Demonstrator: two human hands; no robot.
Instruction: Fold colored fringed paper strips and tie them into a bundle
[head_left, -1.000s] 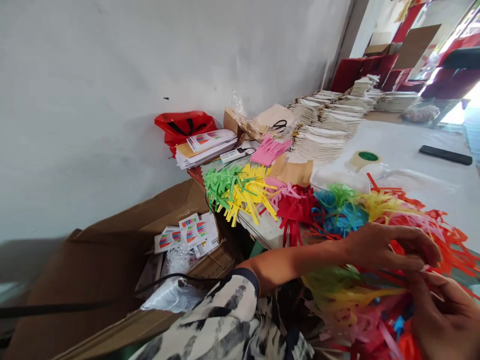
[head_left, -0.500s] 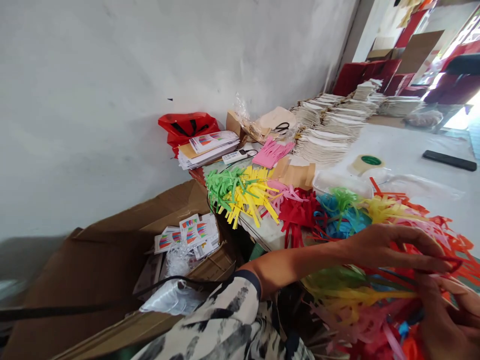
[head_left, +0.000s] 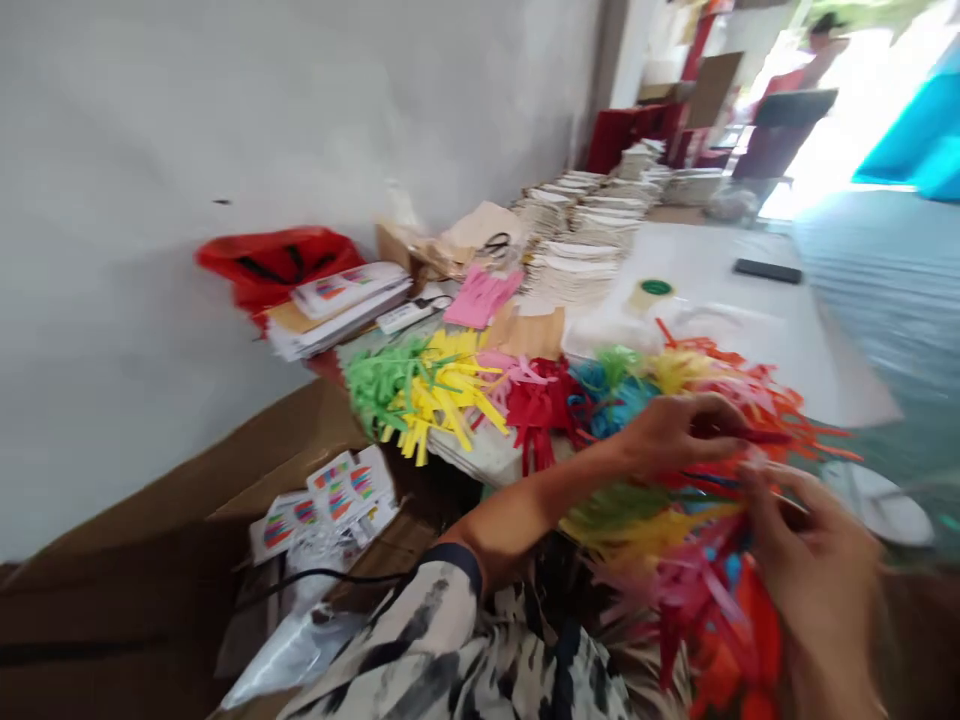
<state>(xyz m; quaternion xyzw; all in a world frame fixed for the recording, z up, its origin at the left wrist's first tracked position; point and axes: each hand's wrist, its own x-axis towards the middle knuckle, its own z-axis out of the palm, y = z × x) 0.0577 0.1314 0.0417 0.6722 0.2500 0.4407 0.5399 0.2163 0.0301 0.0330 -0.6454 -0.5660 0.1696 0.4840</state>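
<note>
My left hand (head_left: 679, 432) is closed, pinching a dark red tissue-paper strip (head_left: 763, 436) over the table's near edge. Close beside it, my right hand (head_left: 817, 545) is closed too, its thumb and fingertips at the end of the same strip. Below both hands hangs a bunch of fringed paper tassels (head_left: 697, 580) in green, yellow, pink, red and orange. More tassels lie along the table edge: green (head_left: 386, 385), yellow (head_left: 454, 385), red (head_left: 541, 400), blue (head_left: 619, 395) and orange-red (head_left: 787, 405). Motion blur hides the exact grip.
A pink fringed sheet (head_left: 482, 295), scissors (head_left: 496, 243), tape roll (head_left: 652, 290) and phone (head_left: 767, 271) lie on the white table (head_left: 697, 250). Paper stacks (head_left: 577, 270) stand behind. At left are a red bag (head_left: 285, 260) and a cardboard box (head_left: 247, 440) with printed cards.
The view has swung right, so the table and its things appear farther left. Both hands still hold the red strip, and more of my right hand shows.
</note>
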